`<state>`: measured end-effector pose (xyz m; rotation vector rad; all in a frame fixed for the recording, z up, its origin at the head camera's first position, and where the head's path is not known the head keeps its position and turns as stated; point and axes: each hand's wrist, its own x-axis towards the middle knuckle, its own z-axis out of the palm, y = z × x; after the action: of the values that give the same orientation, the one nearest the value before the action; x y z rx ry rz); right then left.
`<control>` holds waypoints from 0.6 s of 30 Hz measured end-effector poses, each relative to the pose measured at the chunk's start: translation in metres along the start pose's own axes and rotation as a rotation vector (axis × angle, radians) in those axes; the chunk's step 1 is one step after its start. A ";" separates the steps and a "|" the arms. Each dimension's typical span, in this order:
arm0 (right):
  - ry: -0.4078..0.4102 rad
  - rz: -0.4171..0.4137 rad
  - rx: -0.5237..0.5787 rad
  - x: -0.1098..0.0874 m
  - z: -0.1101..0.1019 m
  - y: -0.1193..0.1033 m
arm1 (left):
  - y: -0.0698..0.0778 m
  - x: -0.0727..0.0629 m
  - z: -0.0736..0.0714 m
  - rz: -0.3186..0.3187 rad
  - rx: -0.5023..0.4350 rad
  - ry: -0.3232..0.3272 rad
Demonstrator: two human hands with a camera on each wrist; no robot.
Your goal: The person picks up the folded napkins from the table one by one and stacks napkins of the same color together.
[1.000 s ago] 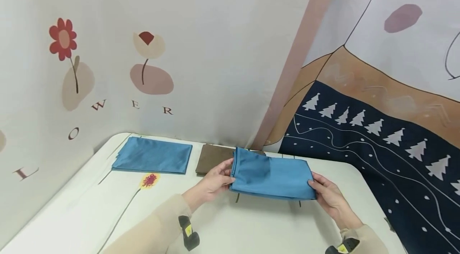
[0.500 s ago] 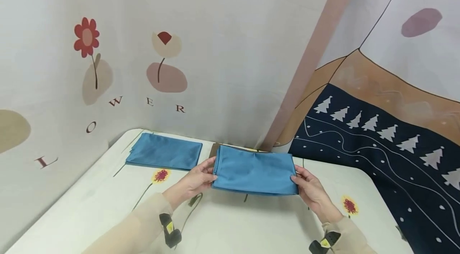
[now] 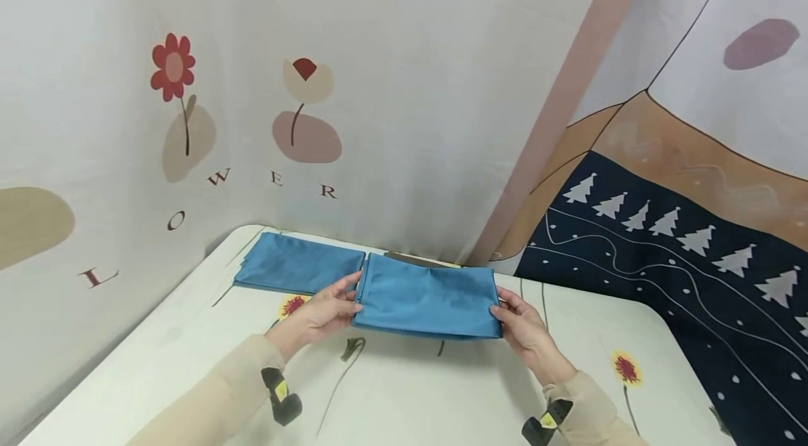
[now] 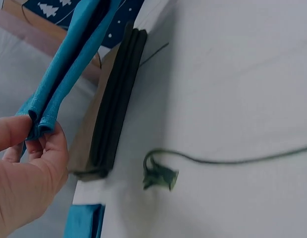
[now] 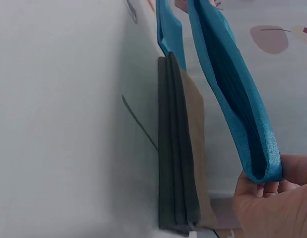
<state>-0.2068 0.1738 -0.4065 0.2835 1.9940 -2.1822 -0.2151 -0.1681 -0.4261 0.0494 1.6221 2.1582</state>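
Note:
A folded blue cloth (image 3: 429, 299) is held up between both hands, its layers showing along the edge in the wrist views. My left hand (image 3: 325, 309) pinches its left end, thumb on the near face and fingers behind. At the other end, my right hand (image 3: 527, 327) pinches the corner the same way. Under and behind it lies a folded brown cloth (image 5: 180, 148), mostly hidden in the head view; the left wrist view shows a gap between the blue cloth and this brown cloth (image 4: 103, 109). Another folded blue cloth (image 3: 297, 264) lies flat to the left.
The white table (image 3: 404, 397) has printed flowers, one of them (image 3: 626, 367) at the right. A pale printed curtain (image 3: 404, 95) hangs right behind the table's back edge. Dark blue fabric with white trees (image 3: 663, 278) hangs along the right side.
Both hands have carried the blue cloth leftward and back until it covers most of the brown cloth in the head view. The head view has turned slightly left.

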 end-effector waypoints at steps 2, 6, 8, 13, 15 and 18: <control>-0.006 -0.003 0.006 0.001 0.005 0.001 | 0.001 -0.002 -0.006 0.001 -0.002 -0.008; -0.011 -0.016 -0.012 0.004 0.016 0.002 | 0.004 -0.005 -0.018 0.006 0.012 -0.014; -0.017 -0.027 -0.009 0.005 0.023 0.003 | 0.006 -0.007 -0.024 0.003 0.024 0.004; -0.035 -0.050 0.012 0.013 0.044 0.004 | 0.014 -0.011 -0.043 -0.012 0.048 0.034; -0.043 -0.053 0.010 0.016 0.052 0.005 | 0.018 -0.013 -0.051 -0.018 0.054 0.043; -0.049 -0.047 0.001 0.021 0.064 0.006 | 0.024 -0.015 -0.063 -0.026 0.058 0.050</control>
<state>-0.2273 0.1093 -0.4121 0.1838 1.9933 -2.1966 -0.2275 -0.2359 -0.4201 -0.0083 1.7039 2.1086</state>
